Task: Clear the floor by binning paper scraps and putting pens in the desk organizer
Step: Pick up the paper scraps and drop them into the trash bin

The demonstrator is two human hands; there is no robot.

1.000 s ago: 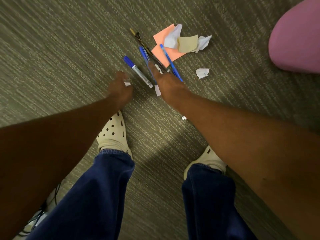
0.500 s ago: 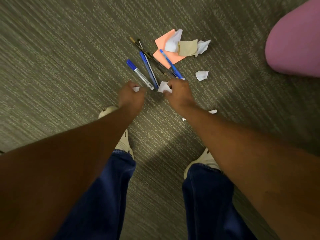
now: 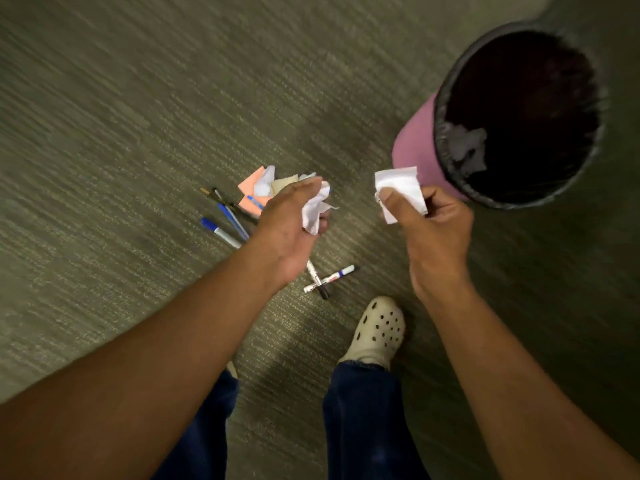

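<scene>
No writing can be read on anything here; the markers' printed bands are too blurred. The left hand (image 3: 291, 226), at mid-frame, curls its fingers round a crumpled white paper scrap (image 3: 314, 211). The right hand (image 3: 429, 230), to its right, pinches a flatter, creased white scrap (image 3: 398, 188) under the thumb, just beside the bin (image 3: 414, 147). The bin stands at the upper right: a round pink body lined with a wrinkled black bag, with a pale crumpled piece (image 3: 465, 150) lying inside against the near wall.

On the ribbed grey-green carpet (image 3: 121, 150), left of centre, lie slim pens (image 3: 227, 216) side by side, their long axes running from upper left to lower right, blue caps toward the upper left. Beside them sits a heap of salmon-pink, tan and white paper (image 3: 256, 183). Two white markers (image 3: 329, 277) lie crossed below the left hand. A cream perforated clog (image 3: 379, 327) stands near the bottom centre.
</scene>
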